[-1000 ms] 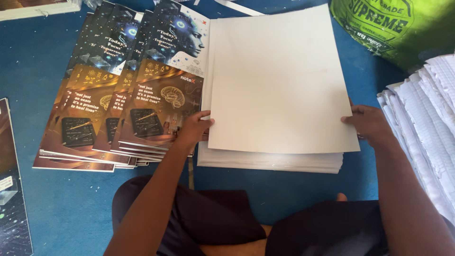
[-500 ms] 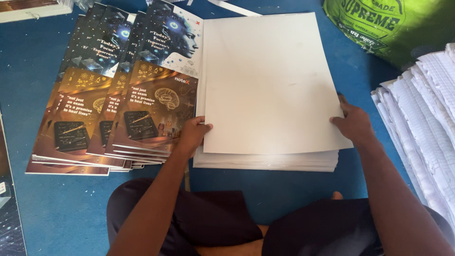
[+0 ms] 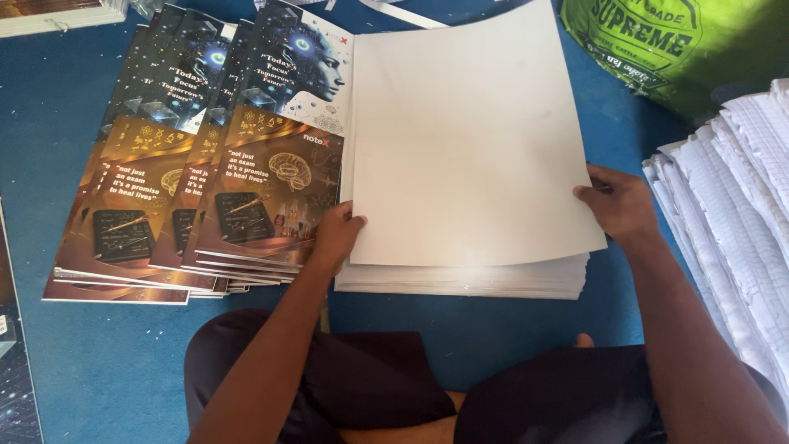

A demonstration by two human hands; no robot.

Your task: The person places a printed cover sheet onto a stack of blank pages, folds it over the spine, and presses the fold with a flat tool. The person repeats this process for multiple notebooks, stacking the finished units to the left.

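Observation:
A thick stack of large white sheets (image 3: 460, 278) lies on the blue floor in front of me. The top white sheet (image 3: 468, 140) is lifted off the stack at its near edge. My left hand (image 3: 335, 234) grips that sheet at its lower left corner. My right hand (image 3: 618, 204) pinches its right edge. Left of the stack lie fanned piles of printed covers (image 3: 197, 181), dark at the top and orange-brown below, with a head and a brain pictured on them.
A leaning heap of white ruled paper (image 3: 731, 205) fills the right side. A green printed sack (image 3: 674, 41) sits at the top right. More printed sheets (image 3: 15, 370) show at the left edge. My crossed legs (image 3: 411, 395) are at the bottom.
The top white sheet has risen off the stack at its near edge, and both hands have slid in along its sides, the right one moving leftward.

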